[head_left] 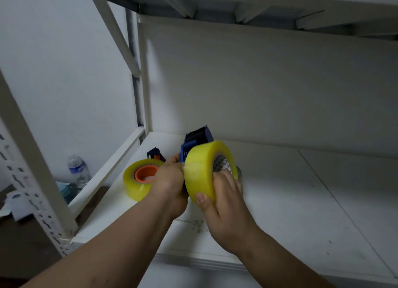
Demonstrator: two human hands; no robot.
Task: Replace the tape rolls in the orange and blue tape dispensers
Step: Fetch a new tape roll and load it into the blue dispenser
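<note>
Far left, beyond the shelf frame: a water bottle [78, 169] stands on the floor near crumpled paper [16, 203]; white wall behind. Left of the fingers, a yellow tape roll [141, 181] sits on the white shelf [301, 201], mounted on the orange dispenser [146, 174], its orange hub facing up and toward the camera; a dark blue part [155, 154] shows just behind it. Left hand [170, 187] is closed around the lower body of the blue dispenser [197, 142], held above the shelf; fingers hidden on its far side. Dispenser's long axis runs near upright, serrated cutter end pointing up and away. Right hand [221, 201] grips a second yellow roll [206, 169], thumb across the outer tape face, fingers curled over the rim into the core side. Roll stands on edge, core opening facing right, pressed against the dispenser's side. Shelf surface scuffed, with grey marks near the front edge; another shelf overhead.
</note>
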